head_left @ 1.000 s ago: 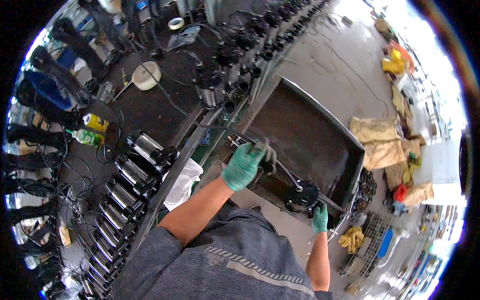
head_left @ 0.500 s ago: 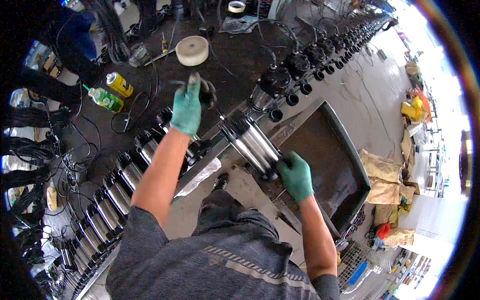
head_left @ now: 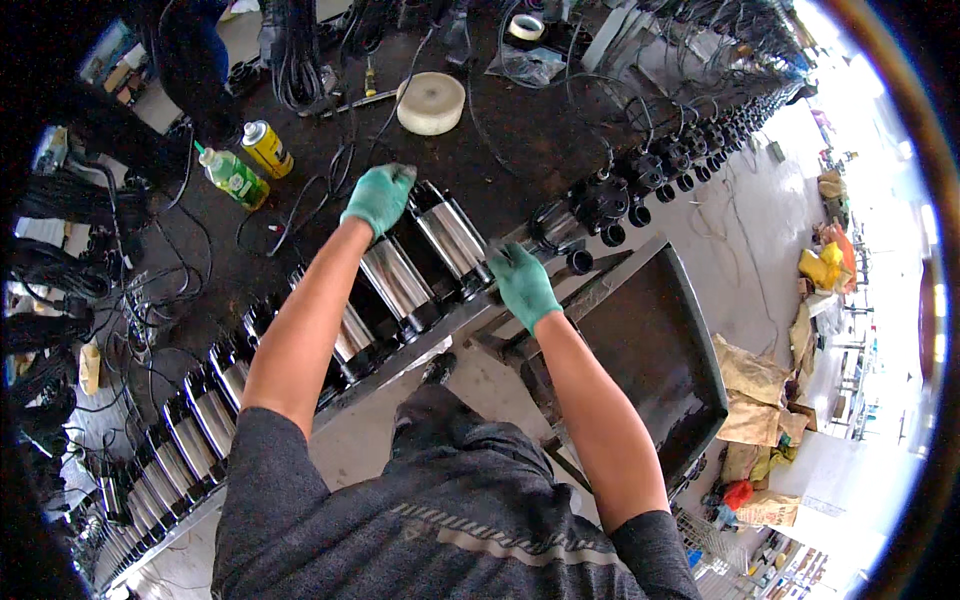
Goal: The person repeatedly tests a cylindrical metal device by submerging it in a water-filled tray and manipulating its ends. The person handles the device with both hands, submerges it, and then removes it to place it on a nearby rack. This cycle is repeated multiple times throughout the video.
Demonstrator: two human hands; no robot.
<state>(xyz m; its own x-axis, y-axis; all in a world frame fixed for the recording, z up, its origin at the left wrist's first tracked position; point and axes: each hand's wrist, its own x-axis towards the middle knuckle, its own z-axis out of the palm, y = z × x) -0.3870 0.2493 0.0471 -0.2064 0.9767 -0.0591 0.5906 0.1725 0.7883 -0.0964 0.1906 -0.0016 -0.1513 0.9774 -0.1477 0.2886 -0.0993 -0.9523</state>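
Note:
A shiny metal cylinder with black ends (head_left: pixel 451 236) lies at the near edge of the dark workbench, beside a row of similar ones. Curled at its far end is my left hand (head_left: pixel 380 200), in a green glove with dark fingertips. My right hand (head_left: pixel 525 285), gloved the same way, grips near the cylinder's close end from the right; its fingertips are partly hidden. Just to the left lies another metal cylinder (head_left: pixel 398 282), parallel to the held one.
A dark metal tray cart (head_left: pixel 650 350) stands right of the bench. A white round block (head_left: pixel 431 103), a green bottle (head_left: pixel 233 180), a yellow can (head_left: pixel 267 150) and loose black cables rest on the bench. Black pump parts (head_left: pixel 600 200) line its right edge.
The cylinder has moved from beside the tray cart onto the bench, leftward and away from me. My right hand went with it; my left hand has come to its far end.

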